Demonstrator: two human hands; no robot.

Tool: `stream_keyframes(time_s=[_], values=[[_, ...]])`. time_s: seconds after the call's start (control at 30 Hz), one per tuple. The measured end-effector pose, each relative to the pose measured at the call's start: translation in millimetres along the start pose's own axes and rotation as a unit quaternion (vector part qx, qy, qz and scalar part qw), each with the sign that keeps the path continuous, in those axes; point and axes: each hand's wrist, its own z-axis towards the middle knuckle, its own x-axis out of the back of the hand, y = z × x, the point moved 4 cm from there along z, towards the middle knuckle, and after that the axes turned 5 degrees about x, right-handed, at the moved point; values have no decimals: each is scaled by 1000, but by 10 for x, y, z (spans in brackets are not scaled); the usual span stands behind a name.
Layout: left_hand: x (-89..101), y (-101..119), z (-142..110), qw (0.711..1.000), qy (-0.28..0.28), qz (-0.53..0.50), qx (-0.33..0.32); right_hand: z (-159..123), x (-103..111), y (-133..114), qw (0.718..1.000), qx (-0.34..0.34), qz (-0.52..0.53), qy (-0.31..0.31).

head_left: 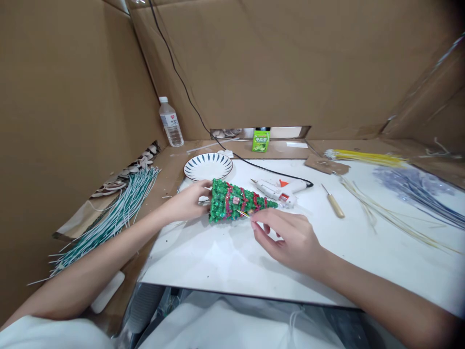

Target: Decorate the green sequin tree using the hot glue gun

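A green sequined cone-shaped tree (234, 200) with red bands lies on its side on the white board (225, 257), tip pointing right. My left hand (189, 201) grips its wide base, fingers wrapped round it. My right hand (286, 237) is just right of and below the tree, thumb and forefinger pinched on a thin yellowish stick (244, 214) whose end touches the tree's side.
A white glue gun (278, 190) with a black cord lies behind the tree, beside a wooden-handled awl (334, 202). Farther back stand a striped plate (208, 166), a water bottle (170, 121) and a green carton (260, 140). Green-white stems (116, 213) lie left, yellow and blue stems right. Cardboard walls surround.
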Motion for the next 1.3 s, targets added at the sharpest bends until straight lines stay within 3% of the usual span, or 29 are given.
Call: stream_keyframes(time_s=[0.33, 0.57, 0.87, 0.97, 1.07, 1.17, 1.23, 1.3], values=[[-108, -7, 28, 995, 22, -96, -5, -9, -23, 3, 999, 39, 1, -30], [-108, 9, 51, 991, -6, -137, -5, 6, -31, 69, 999, -41, 29, -15], [-116, 10, 56, 989, -2, -149, 8, -1, -85, 54, 983, -146, 80, -78], [-118, 6, 58, 989, -3, -147, 8, 2, -96, 78, 960, -238, 113, -99], [-113, 6, 59, 990, 1, -142, 7, -49, -141, 129, 903, -354, 191, -151], [-111, 9, 57, 990, 0, -144, 8, -124, -185, 169, 848, -423, 257, -188], [-109, 8, 54, 989, 1, -147, 10, -159, -193, 200, 836, -442, 260, -197], [-106, 6, 51, 989, 5, -148, 12, -170, -182, 230, 842, -442, 240, -196]])
